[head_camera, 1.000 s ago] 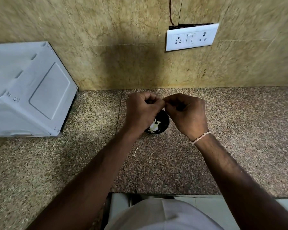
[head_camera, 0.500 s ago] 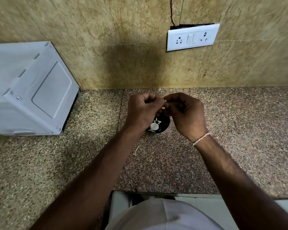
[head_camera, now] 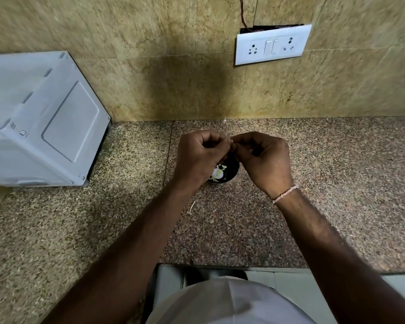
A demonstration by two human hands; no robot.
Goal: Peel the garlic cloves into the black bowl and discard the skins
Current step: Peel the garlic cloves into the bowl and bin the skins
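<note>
The left hand (head_camera: 200, 157) and right hand (head_camera: 263, 160) meet fingertip to fingertip just above the black bowl (head_camera: 229, 170), fingers of both curled inward and pinching a small pale garlic clove (head_camera: 231, 141), mostly hidden between the thumbs. The bowl sits on the granite counter (head_camera: 337, 183) directly beneath the hands, which cover most of its rim; pale garlic pieces (head_camera: 218, 173) lie inside it. A thin skin scrap (head_camera: 191, 208) lies on the counter near the bowl, on the person's side. Well left of the bowl stands a grey appliance (head_camera: 40, 127); a white socket plate (head_camera: 272, 45) hangs on the wall behind it. Compared with a moment ago, hands and bowl hold nearly the same places.
</note>
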